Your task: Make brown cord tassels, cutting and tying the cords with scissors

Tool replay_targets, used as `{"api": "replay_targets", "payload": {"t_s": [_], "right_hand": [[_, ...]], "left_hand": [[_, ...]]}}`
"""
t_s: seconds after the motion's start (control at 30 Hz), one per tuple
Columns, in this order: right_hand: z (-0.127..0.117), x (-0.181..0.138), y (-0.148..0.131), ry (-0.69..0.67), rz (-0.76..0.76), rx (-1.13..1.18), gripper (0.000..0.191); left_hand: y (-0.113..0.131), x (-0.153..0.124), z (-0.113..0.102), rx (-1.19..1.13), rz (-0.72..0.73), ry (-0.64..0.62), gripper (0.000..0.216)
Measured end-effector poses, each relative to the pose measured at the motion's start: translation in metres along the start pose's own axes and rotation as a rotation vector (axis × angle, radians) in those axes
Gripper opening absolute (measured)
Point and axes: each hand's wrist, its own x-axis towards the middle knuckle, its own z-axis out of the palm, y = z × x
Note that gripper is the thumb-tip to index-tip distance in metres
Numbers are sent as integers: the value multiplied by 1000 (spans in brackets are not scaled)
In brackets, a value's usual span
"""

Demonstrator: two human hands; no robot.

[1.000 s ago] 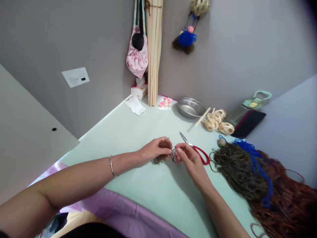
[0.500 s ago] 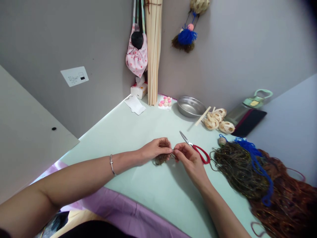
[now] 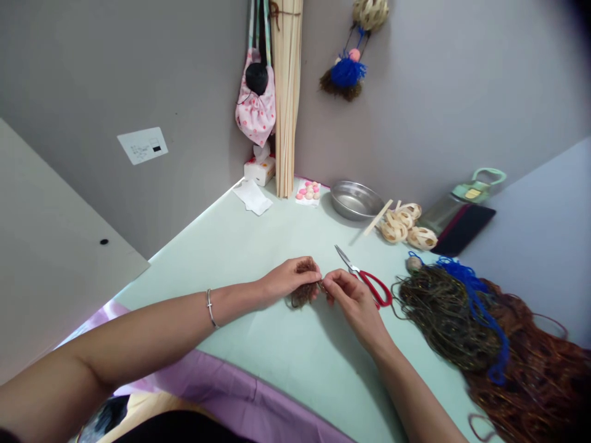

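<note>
Brown tuft (image 3: pixel 302 298) partly hidden by left hand (image 3: pixel 287 277), wall card (image 3: pixel 142 146) illegible

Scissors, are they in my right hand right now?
No, the scissors lie on the table beside the right hand, whose fingertips are at the yarn bundle.

I see forearms (image 3: pixel 392 363) reaching mid-frame from lower left and right, left hand (image 3: pixel 292 278) curled, right hand (image 3: pixel 353 298) pinching beside it.
</note>
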Motion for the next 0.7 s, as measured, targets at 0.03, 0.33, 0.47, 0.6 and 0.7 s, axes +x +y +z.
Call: {"api": "replay_targets", "payload": {"t_s": [0.03, 0.33, 0.47, 0.6, 0.7], "right_hand": [[0, 0, 0, 15, -1, 24, 24], [4, -1, 5, 45, 43, 138, 19], [5, -3, 6, 11, 85, 139, 18], [4, -2, 4, 31, 82, 150, 14], [3, -2, 2, 34, 78, 167, 14]], "left_hand": [[1, 0, 0, -1, -1, 5, 30], [-2, 1, 0, 81, 5, -47, 21], [-2, 0, 1, 38, -33, -48, 16], [-2, 0, 3, -64, -16, -17, 16], [-1, -1, 3, -79, -11, -27, 23]]}}
